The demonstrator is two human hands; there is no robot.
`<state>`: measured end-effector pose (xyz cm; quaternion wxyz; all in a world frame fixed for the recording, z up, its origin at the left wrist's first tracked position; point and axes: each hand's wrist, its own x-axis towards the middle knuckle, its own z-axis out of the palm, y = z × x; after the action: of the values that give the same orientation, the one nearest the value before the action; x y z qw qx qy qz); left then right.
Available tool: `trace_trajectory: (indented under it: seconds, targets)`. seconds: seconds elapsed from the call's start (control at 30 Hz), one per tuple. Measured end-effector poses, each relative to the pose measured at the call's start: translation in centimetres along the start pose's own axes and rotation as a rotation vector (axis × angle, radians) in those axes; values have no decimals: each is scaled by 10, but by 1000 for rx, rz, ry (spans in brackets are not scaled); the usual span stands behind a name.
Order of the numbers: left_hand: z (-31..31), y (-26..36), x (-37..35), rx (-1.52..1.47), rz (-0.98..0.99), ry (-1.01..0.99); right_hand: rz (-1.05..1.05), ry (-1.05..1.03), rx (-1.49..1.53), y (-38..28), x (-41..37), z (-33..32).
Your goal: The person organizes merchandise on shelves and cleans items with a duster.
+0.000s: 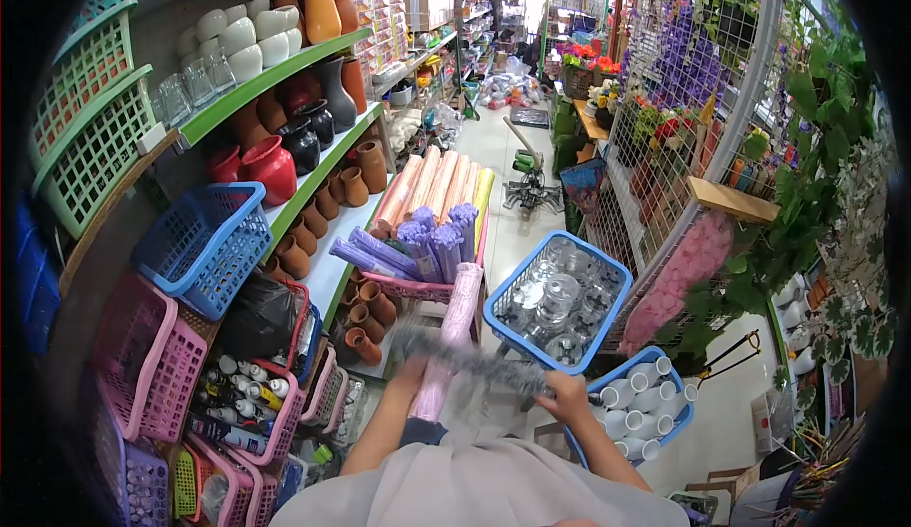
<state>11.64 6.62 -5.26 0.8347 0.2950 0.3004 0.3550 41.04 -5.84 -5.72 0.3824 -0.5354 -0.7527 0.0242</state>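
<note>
A dark grey, crumpled strip-like bundle (474, 359), blurred by motion, stretches across in front of my body. My left hand (410, 373) is at its left end, with the fingers smeared and partly hidden. At the right end, my right hand (564, 396) is closed round the bundle. A pink wrapped roll (454, 337) runs lengthwise beneath the bundle, close to my left hand. Beyond it, a pink basket (418, 289) holds purple wrapped rolls (436, 242) and peach-coloured rolls (435, 184).
To the right, a blue basket (495, 326) holds clear glassware, and another blue basket (672, 354) holds white cups. Shelves (285, 72) with pots line the left side. A wire rack (702, 81) with artificial flowers stands right. A tool (528, 171) lies on the aisle floor.
</note>
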Motion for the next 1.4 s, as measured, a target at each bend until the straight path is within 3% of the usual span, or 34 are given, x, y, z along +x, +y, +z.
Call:
trace_trajectory:
  seconds: [0.03, 0.07, 0.1, 0.13, 0.17, 0.23, 0.3, 0.37, 0.4, 0.43, 0.5, 0.53, 0.57, 0.63, 0.77, 0.83, 0.9, 0.97, 1.0, 1.1, 1.13, 1.17, 1.23, 1.3, 1.37, 1.4]
  targets:
    - [7, 4, -6, 204, 142, 74, -2, 5, 6, -1, 2, -1]
    - [-18, 6, 8, -84, -130, -87, -14, -146, -65, 1, 4, -2]
    - [-15, 9, 5, -78, -129, -83, -25, -298, -136, 3, 4, -3]
    - [-8, 11, -1, -49, -108, 30, 51, -160, -84, 12, 1, 7]
    - [-3, 10, -3, -22, -89, 139, 54, -159, -85, 21, 0, 18]
    - [-14, 10, 1, -2, -115, 88, 603, -9, -52, 17, 7, 27]
    - [-18, 6, 1, -94, -100, 49, 613, 45, -6, 10, 1, 30]
    - [-17, 7, 2, -99, -113, -9, 123, 82, 85, 8, -14, 33]
    - [-15, 7, 4, -106, -119, -65, -6, -33, 10, 3, -18, 25]
    - [-14, 7, 6, -115, -124, -118, -8, -28, 5, 2, -15, 19]
    - [-15, -1, 11, -147, -117, -110, 137, -346, -166, -1, -14, 10]
    - [-12, -3, 10, -131, -108, -41, 139, -79, -59, 9, -17, 18]
    - [-9, -5, 10, -114, -97, 27, 481, -59, 22, 11, -20, 21]
    - [5, -2, -1, -156, -96, 54, 601, 87, -49, 17, -13, 23]
    - [7, 0, -4, -49, -130, 82, 434, 116, -9, -2, -21, 14]
    - [12, 3, -10, -39, -139, 81, 40, -189, -10, -8, -20, 3]
    - [15, 1, -11, -35, -137, 41, 48, -285, -72, -7, -18, 2]
    - [16, -8, -5, 11, -36, 62, 359, 25, -57, 8, -20, 15]
    - [-6, -22, 9, -46, -46, -67, 549, 91, -54, -4, -7, 8]
    - [9, -17, 4, -177, -132, -78, 571, 115, -7, -9, -5, 3]
    - [14, -17, 2, -173, -136, -82, 302, 188, -69, -9, -12, 8]
    - [19, -16, 1, -40, -31, -55, 304, 193, -73, -9, -16, 5]
    - [14, -18, 8, 88, 73, -28, 120, -268, -73, -24, -18, -10]
    - [-9, -27, 25, -207, -144, -214, 100, -338, -117, -8, -24, -5]
    - [7, -25, 21, -217, -151, -128, 373, 54, -44, 6, -26, 3]
    - [16, -21, 20, -220, -156, -45, 566, 103, -54, 8, -20, 3]
